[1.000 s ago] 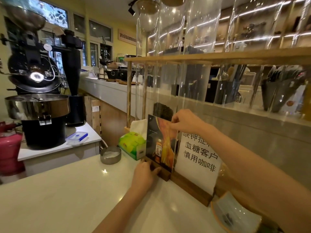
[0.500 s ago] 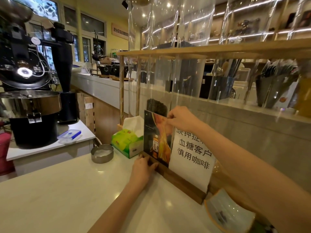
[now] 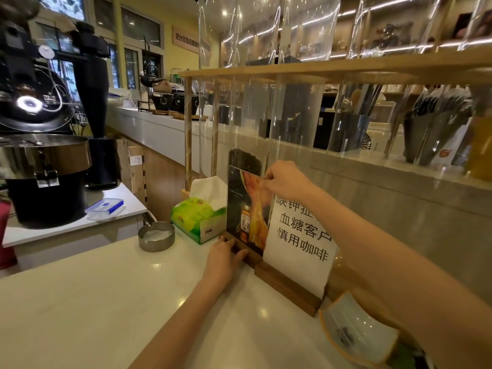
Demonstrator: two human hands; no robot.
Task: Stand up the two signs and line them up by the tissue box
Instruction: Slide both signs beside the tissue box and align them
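Two signs stand upright side by side on wooden bases on the white counter (image 3: 106, 302). The dark picture sign (image 3: 246, 209), showing a bottle, stands right next to the green tissue box (image 3: 197, 218). The white sign (image 3: 300, 243) with black characters stands to its right. My left hand (image 3: 226, 255) grips the wooden base of the picture sign. Higher up, my right hand (image 3: 286, 179) pinches that sign's top right corner.
A round metal ashtray (image 3: 156, 236) sits left of the tissue box. A white dish (image 3: 359, 331) lies at the front right. Behind the signs rises a wooden rack (image 3: 319, 70) with clear tubes. A black coffee roaster (image 3: 42, 155) and a blue-lidded box (image 3: 105, 209) stand at left.
The picture sign has been nudged slightly toward the tissue box, both hands staying on it. The camera view shifted a little.
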